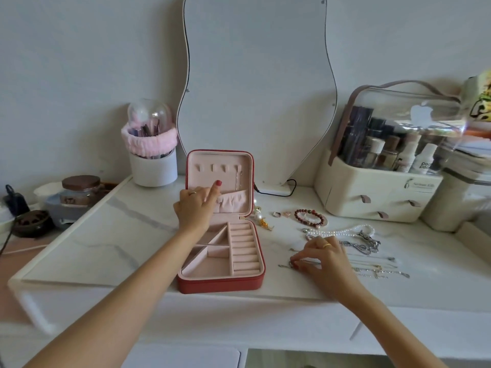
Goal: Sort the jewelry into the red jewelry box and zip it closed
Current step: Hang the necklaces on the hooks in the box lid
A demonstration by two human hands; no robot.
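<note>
My left hand (195, 208) props the open red zip-around jewelry box (221, 251) lid, forefinger straight; my right hand (320, 257) fingers pinch a thin silver chain (285, 266) on the white marble surface (111, 235)

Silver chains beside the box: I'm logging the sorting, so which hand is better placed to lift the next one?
Right hand: it already pinches a thin silver chain. Left hand touches the red jewelry box lid.
</note>
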